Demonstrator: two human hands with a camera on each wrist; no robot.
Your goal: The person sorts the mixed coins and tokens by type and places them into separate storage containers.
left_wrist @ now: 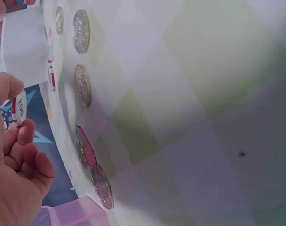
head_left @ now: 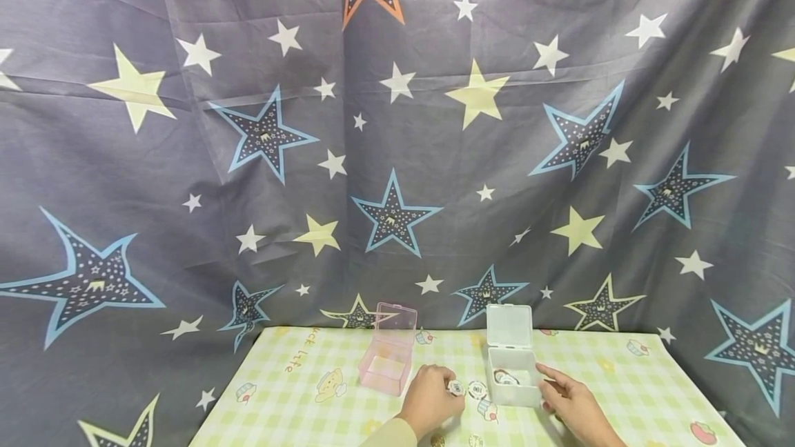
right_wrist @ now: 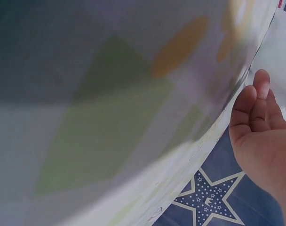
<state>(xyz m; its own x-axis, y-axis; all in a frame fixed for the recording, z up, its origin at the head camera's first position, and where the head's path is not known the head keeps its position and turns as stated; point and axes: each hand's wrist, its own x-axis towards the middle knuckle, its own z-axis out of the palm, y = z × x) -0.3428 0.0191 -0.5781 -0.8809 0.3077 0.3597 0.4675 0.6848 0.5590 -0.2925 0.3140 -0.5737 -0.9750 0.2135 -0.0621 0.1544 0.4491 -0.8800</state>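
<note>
My left hand [head_left: 430,399] pinches a poker chip [head_left: 456,388] marked 100 between thumb and finger, raised off the table in the left wrist view. Another poker chip [head_left: 477,390] lies flat on the cloth, left of a white box [head_left: 514,396] with its lid [head_left: 509,325] raised. Inside that box are chips [head_left: 506,378], how many I cannot tell. My right hand [head_left: 574,405] rests its fingers against the box's right side, as the right wrist view also shows.
A pink see-through box [head_left: 381,381], lid up, stands left of the left hand. Several coins [left_wrist: 82,32] lie near the table's front, some overlapping by a pink piece [left_wrist: 86,146]. The table [head_left: 279,392] has a green checked cloth; a starry curtain [head_left: 397,143] hangs behind.
</note>
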